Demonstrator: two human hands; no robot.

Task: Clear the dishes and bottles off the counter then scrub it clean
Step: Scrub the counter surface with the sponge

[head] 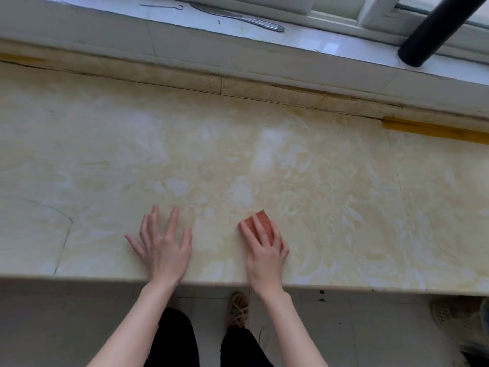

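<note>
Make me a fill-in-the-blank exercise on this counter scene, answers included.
1. The right hand holds a reddish ____ against the counter.
2. The left hand lies flat on the counter, its fingers ____.
3. The metal knife lies on the ____, not on the counter.
Missing words: sponge; spread; windowsill.

Counter (pixel 344 181): across the middle, left to right.
- Near edge, centre: left hand (pixel 162 245) flat on the surface; just right of it, apart, right hand (pixel 264 250) gripping sponge (pixel 262 221), pressed to the counter.
- Far edge, right: tape strip (pixel 434 129) along the join.

Window sill (pixel 304 38): behind and above the counter.
- Far left: wire hook (pixel 161 6); right of it, knife (pixel 238 17) lying flat.
- Far right: tube (pixel 436 30) slanting down to the sill.

Floor (pixel 79 327): below the near edge.
- Centre: shoe (pixel 238 309).
- Far right: basket (pixel 447 313).
</note>
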